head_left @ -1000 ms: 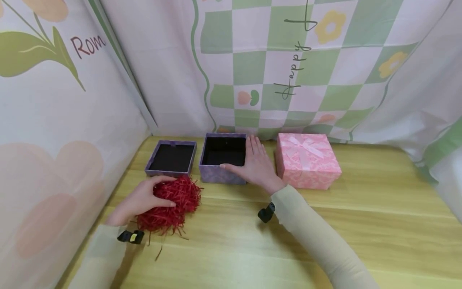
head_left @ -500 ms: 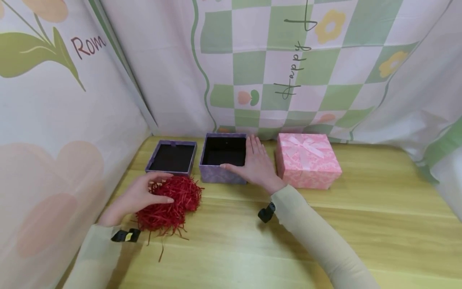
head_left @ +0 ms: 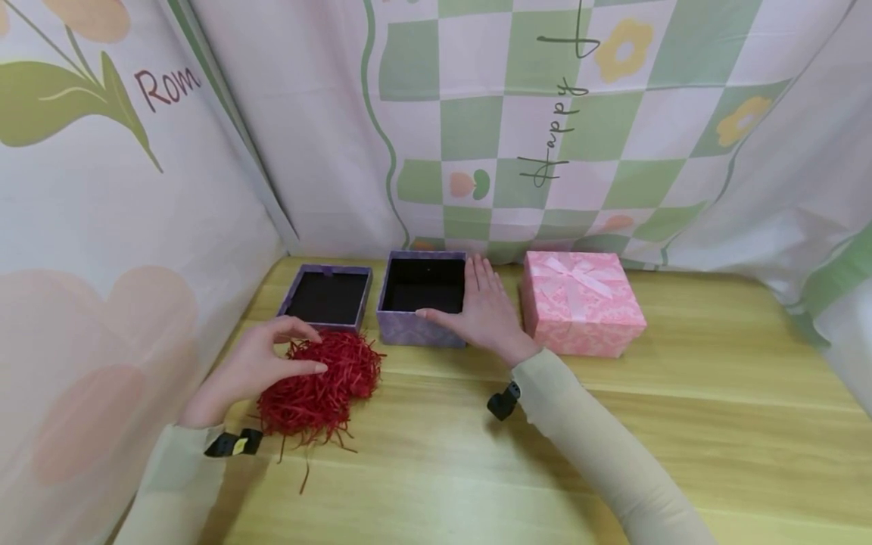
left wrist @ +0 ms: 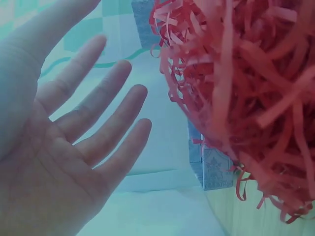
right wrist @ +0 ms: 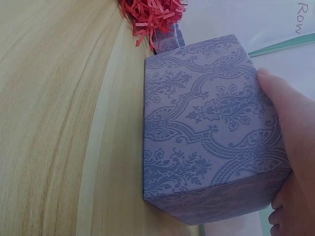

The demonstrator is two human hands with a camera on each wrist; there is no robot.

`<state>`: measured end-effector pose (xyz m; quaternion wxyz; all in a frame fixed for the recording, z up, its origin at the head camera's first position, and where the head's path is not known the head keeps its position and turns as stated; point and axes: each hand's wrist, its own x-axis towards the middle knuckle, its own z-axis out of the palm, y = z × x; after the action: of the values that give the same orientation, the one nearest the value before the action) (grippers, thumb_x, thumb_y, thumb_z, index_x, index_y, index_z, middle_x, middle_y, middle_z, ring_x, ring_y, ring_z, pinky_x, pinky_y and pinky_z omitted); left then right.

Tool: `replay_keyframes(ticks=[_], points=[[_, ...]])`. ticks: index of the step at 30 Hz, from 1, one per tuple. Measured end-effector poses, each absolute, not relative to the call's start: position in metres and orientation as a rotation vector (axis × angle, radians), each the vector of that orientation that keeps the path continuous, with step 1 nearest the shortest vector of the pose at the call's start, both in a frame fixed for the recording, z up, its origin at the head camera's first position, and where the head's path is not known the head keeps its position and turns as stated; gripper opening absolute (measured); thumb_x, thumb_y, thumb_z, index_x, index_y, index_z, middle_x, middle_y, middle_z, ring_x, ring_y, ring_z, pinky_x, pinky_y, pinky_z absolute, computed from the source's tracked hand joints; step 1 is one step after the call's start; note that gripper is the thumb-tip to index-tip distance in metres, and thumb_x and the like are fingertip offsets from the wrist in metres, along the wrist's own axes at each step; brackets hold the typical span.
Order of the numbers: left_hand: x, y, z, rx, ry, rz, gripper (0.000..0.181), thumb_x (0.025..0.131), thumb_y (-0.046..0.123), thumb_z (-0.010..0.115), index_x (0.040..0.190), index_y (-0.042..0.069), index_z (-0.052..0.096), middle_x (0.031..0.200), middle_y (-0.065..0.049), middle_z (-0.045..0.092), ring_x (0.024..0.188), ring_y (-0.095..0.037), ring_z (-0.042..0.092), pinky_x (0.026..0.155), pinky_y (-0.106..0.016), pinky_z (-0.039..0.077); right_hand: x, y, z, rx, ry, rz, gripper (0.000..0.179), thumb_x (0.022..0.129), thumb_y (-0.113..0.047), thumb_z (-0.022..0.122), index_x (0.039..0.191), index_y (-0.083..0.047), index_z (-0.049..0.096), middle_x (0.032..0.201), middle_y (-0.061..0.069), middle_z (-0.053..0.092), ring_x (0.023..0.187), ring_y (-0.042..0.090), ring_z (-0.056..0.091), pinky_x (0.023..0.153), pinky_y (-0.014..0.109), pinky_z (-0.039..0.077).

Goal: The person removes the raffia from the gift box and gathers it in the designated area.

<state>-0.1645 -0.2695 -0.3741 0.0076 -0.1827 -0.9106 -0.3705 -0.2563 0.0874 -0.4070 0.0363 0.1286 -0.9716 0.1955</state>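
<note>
My left hand (head_left: 248,367) hovers at the left edge of a heap of red shredded paper (head_left: 334,386). Its fingers are apart and the palm holds nothing, as the left wrist view shows. A purple patterned box (head_left: 418,331) with a black inside stands uncovered at the back of the table. Along its right side lie the straight fingers of my right hand (head_left: 490,314), and the thumb stretches over the front rim. The right wrist view shows the box's patterned wall (right wrist: 211,118) with the thumb at its edge. The box's shallow lid (head_left: 364,299) lies upturned behind the paper.
A pink gift box (head_left: 582,337) with a ribbon bow (head_left: 575,278) stands right of my right hand. Printed curtains (head_left: 477,136) hang at the back and left of the wooden table (head_left: 443,469). A few paper strands (head_left: 304,477) trail toward the front.
My left hand has drawn back a little to the left and up from the red paper, its fingers coming off it. The right hand and the boxes have stayed in place.
</note>
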Motion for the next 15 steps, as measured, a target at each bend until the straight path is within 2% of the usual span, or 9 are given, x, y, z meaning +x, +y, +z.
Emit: replay_keyframes(ticks=[3, 7, 15], points=[[-0.165, -0.267, -0.373, -0.584, -2.838, -1.143, 0.035, 0.081, 0.024, 0.089, 0.109, 0.011, 0.072, 0.113, -0.003, 0.070, 0.112, -0.031, 0.064, 0.096, -0.058, 0.049, -0.257, 0.087, -0.407, 0.396, -2.984, 0.602, 0.136, 0.074, -0.097, 0.040, 0.162, 0.000, 0.004, 0.168, 0.019, 0.002, 0.154, 0.033, -0.001, 0.123, 0.047, 0.006], [-0.167, -0.262, -0.370, -0.588, -2.853, -1.124, 0.044, 0.081, 0.029, 0.089, 0.117, 0.012, 0.071, 0.119, -0.005, 0.070, 0.113, -0.033, 0.064, 0.094, -0.056, 0.051, -0.256, 0.087, -0.407, 0.398, -2.983, 0.597, 0.136, 0.074, -0.097, 0.040, 0.162, 0.000, 0.004, 0.168, 0.019, 0.002, 0.154, 0.033, -0.001, 0.123, 0.047, 0.006], [-0.178, -0.243, -0.360, -0.626, -2.874, -1.182, 0.051, 0.080, 0.035, 0.089, 0.122, 0.013, 0.070, 0.123, -0.004, 0.068, 0.115, -0.032, 0.063, 0.098, -0.054, 0.049, -0.255, 0.087, -0.405, 0.395, -2.995, 0.616, 0.135, 0.075, -0.096, 0.042, 0.162, -0.001, 0.002, 0.169, 0.018, 0.001, 0.154, 0.032, -0.002, 0.123, 0.046, 0.005]])
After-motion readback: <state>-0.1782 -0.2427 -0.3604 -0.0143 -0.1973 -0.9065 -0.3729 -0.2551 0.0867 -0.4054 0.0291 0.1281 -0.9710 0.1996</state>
